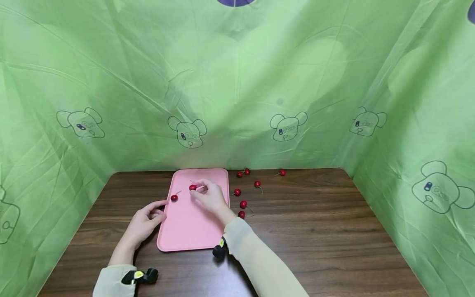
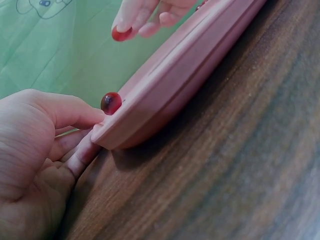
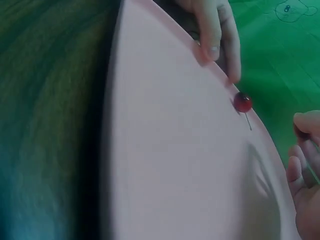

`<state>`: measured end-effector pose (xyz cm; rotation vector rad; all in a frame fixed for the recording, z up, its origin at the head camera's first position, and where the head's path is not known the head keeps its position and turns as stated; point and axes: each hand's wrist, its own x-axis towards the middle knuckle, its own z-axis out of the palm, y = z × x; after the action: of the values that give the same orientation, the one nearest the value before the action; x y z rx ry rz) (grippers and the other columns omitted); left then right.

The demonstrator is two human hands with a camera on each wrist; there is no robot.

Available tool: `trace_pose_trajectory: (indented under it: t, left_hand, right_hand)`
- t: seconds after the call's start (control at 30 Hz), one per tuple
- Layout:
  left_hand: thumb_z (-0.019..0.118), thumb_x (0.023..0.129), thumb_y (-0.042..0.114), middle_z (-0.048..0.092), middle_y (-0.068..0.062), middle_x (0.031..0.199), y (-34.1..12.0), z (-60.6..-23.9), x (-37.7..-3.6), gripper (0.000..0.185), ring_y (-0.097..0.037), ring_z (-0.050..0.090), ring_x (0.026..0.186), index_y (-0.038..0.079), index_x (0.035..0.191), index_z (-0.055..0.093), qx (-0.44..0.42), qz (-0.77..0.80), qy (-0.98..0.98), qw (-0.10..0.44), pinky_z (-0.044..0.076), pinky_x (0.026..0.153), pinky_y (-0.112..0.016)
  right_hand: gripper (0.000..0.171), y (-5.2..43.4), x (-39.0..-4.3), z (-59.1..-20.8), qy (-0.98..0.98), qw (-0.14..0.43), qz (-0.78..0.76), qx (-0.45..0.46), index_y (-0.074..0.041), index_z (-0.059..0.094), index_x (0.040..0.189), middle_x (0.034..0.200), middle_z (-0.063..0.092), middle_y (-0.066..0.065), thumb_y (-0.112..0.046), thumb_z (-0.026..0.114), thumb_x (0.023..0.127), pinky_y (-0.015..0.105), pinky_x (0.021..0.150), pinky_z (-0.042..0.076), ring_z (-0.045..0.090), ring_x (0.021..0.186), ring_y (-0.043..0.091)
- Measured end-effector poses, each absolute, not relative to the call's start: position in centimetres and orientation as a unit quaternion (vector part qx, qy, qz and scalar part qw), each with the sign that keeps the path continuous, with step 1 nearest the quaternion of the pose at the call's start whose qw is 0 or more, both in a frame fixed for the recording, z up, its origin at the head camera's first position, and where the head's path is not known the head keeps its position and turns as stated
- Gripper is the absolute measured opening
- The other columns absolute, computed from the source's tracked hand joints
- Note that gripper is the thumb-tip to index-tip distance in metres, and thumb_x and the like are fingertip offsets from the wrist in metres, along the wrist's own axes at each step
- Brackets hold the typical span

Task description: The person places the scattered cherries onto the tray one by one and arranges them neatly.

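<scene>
A pink tray (image 1: 189, 225) lies on the wooden table. My left hand (image 1: 145, 220) grips its left edge, thumb (image 2: 82, 111) at the rim and the other fingers against the outer side. Over the tray's upper part, my right hand (image 1: 210, 198) pinches a red cherry (image 1: 192, 187) between thumb and fingertips. This held cherry (image 2: 121, 34) hangs above the tray in the left wrist view; in the right wrist view the fingers partly cover it. Another cherry (image 1: 174, 198) with a thin stem rests inside the tray by the left rim, just beyond my left fingertips.
Several stemmed cherries lie on the table right of the tray, among them one near its edge (image 1: 237, 192), one farther off (image 1: 257, 184) and one at the back (image 1: 282, 172). Green fabric (image 1: 237, 103) with mouse-head drawings encloses the table (image 1: 315, 231) behind and at the sides.
</scene>
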<state>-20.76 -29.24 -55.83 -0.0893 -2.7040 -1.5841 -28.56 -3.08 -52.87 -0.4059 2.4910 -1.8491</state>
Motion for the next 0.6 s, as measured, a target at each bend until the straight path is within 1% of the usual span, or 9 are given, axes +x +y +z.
trace_pose_trajectory:
  t: [0.2,0.3,0.4,0.53,0.6]
  left_hand:
    - [0.077,0.103,0.011,0.072,-0.012,0.106,-29.3,-56.0,-20.8,0.048,-0.012,0.067,0.089,0.005,0.149,0.065,-0.023,-0.505,-0.863,-0.003,0.054,0.077,-0.023]
    - [0.077,0.103,0.012,0.072,-0.012,0.107,-29.3,-56.0,-20.7,0.049,-0.012,0.067,0.09,0.004,0.15,0.064,-0.023,-0.506,-0.862,-0.005,0.054,0.077,-0.023]
    - [0.077,0.103,0.012,0.072,-0.013,0.107,-29.3,-56.0,-20.7,0.049,-0.012,0.068,0.09,0.004,0.149,0.064,-0.022,-0.507,-0.862,-0.006,0.055,0.077,-0.023]
    - [0.077,0.103,0.011,0.072,-0.012,0.106,-29.3,-56.0,-20.8,0.047,-0.013,0.068,0.09,0.005,0.149,0.065,-0.021,-0.502,-0.865,-0.004,0.055,0.077,-0.023]
    - [0.076,0.103,0.011,0.072,-0.012,0.106,-29.3,-56.0,-20.9,0.047,-0.013,0.067,0.089,0.005,0.148,0.065,-0.02,-0.499,-0.866,-0.002,0.055,0.077,-0.023]
  right_hand:
    - [0.03,-4.2,-28.2,-53.8,0.803,0.006,-0.582,-0.13,-0.008,0.078,0.125,0.111,0.076,-0.001,-0.009,0.082,0.095,0.024,0.085,0.056,0.066,0.09,0.002]
    - [0.027,-4.4,-27.9,-54.5,0.814,0.007,-0.566,-0.128,-0.007,0.078,0.121,0.108,0.076,0.001,-0.009,0.084,0.094,0.023,0.083,0.056,0.064,0.087,0.0]
    - [0.028,-4.5,-27.8,-55.1,0.821,0.012,-0.556,-0.13,-0.004,0.077,0.12,0.108,0.076,0.004,-0.008,0.085,0.094,0.022,0.083,0.055,0.063,0.085,0.0]
    - [0.029,-4.6,-27.9,-55.3,0.824,0.015,-0.55,-0.135,-0.004,0.077,0.122,0.111,0.075,0.004,-0.009,0.085,0.094,0.022,0.085,0.055,0.063,0.087,0.001]
    - [0.028,-4.6,-27.9,-55.3,0.828,0.013,-0.543,-0.136,-0.005,0.077,0.12,0.11,0.074,0.003,-0.009,0.085,0.094,0.023,0.085,0.055,0.063,0.087,0.001]
